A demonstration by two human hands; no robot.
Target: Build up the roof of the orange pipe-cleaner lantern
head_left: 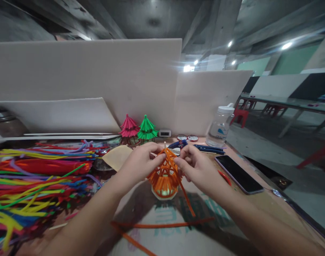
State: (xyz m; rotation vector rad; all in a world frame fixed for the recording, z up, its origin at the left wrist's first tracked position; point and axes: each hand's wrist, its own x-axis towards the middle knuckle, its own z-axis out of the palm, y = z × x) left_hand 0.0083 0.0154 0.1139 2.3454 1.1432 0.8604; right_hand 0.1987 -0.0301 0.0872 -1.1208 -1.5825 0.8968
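Note:
An orange pipe-cleaner tree [165, 181], tiered like a small pagoda, stands upright on a pale base in front of me. My left hand [141, 160] is closed on its upper left side, thumb and fingers near the top. On the other side, my right hand [195, 164] pinches an orange pipe cleaner [186, 196] whose free end hangs down to the right. A thin pale stick [165, 144] pokes out of the treetop. Loose orange pipe cleaners [162, 225] lie on the work surface closer to me. The fingertips partly hide the tree's top.
Many coloured pipe cleaners [42, 181] spread over the left side. Behind stand a red tree [129, 126] and a green tree [147, 128], before a white board [85, 71]. To the right are a phone [239, 174], a water bottle [219, 126] and red-handled scissors [224, 177].

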